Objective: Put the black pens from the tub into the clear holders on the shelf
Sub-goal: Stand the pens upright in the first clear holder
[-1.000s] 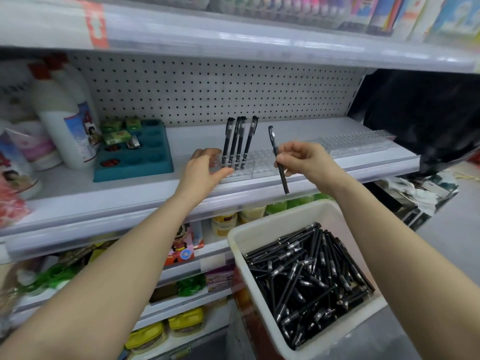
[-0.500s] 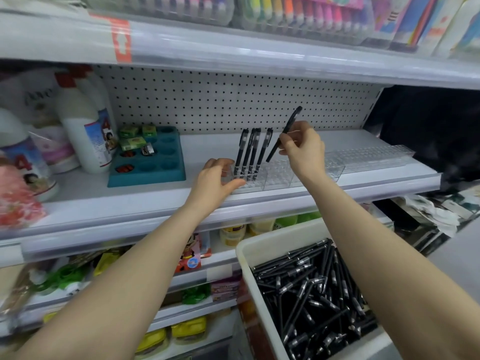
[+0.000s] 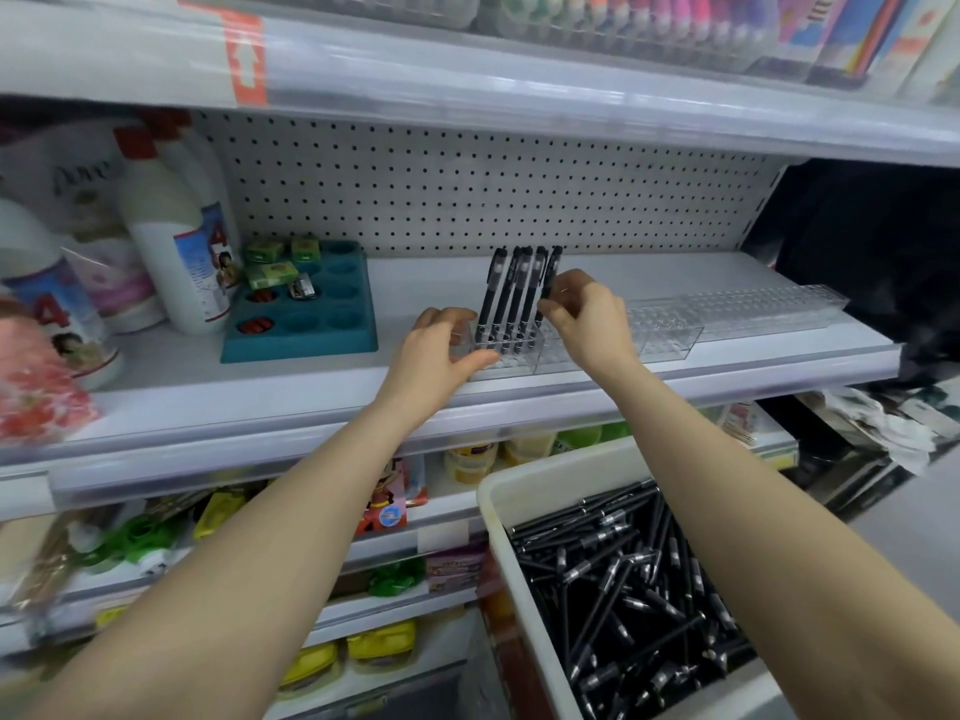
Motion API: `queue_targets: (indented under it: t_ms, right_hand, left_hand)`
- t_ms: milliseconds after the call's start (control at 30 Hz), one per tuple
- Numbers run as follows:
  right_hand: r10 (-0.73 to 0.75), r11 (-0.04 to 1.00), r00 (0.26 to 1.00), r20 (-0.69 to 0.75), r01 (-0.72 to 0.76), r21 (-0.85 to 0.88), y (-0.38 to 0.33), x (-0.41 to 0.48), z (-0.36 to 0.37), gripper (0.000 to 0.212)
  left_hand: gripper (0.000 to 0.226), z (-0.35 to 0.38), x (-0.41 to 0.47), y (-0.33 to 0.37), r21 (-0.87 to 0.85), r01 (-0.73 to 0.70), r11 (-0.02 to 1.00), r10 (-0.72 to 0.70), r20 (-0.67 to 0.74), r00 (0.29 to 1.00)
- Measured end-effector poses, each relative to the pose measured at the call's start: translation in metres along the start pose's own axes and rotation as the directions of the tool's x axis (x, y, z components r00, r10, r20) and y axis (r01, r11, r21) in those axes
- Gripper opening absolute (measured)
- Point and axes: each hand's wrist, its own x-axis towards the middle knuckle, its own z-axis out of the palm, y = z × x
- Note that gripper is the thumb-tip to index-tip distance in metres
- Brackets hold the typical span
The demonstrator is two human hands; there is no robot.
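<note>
Head view:
- Pen [image 3: 549,275] tilted and raised half a second ago; now upright, lowered to 3 o'clock of four standing pens [image 3: 506,293], lower end hidden by fingers.
- Right hand [image 3: 587,324] pinches its barrel, fingers curled.
- Left hand [image 3: 441,356] unmoved, grips holder [image 3: 550,356] at its 9 o'clock end, thumb along front.
- Holder: clear hard plastic, long block, grid of round sockets, on smooth white shelf [image 3: 415,397].
- Loose pens [image 3: 613,579]: slim, black, silver bands, heaped in white rectangular tub [image 3: 524,563] at 5 o'clock.

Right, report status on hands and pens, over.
Left hand grips clear holder, steadying. Right hand pinches black pen, upright at holder beside four standing pens. Tub well stocked. Nothing in the way.
</note>
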Motion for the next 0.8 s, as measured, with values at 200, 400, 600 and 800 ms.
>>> queue_targets:
  t_ms: [200,400,600,800]
  right_hand:
    - [0.001,0.997,0.999,-0.038,0.002,0.074,0.008,-0.016,-0.004,0.022]
    - [-0.105,0.99,0.95,-0.293,0.071,-0.123,0.055,-0.069,-0.013,0.013]
    - [0.051,0.94,0.998,0.033,-0.037,-0.34,0.12,-0.128,-0.006,0.017]
    - [0.274,0.779,0.886,0.374,0.024,-0.627,0.137,-0.141,0.001,0.04]
  left_hand:
    - [0.058,-0.001,0.0,0.0,-0.007,-0.012,1.0,0.012,0.003,1.0]
    - [0.058,-0.001,0.0,0.0,-0.031,-0.02,0.999,0.02,0.003,1.0]
    - [0.058,-0.001,-0.001,0.001,-0.024,-0.03,0.999,0.03,-0.001,1.0]
    - [0.057,-0.001,-0.001,0.002,-0.019,-0.031,0.999,0.031,0.0,1.0]
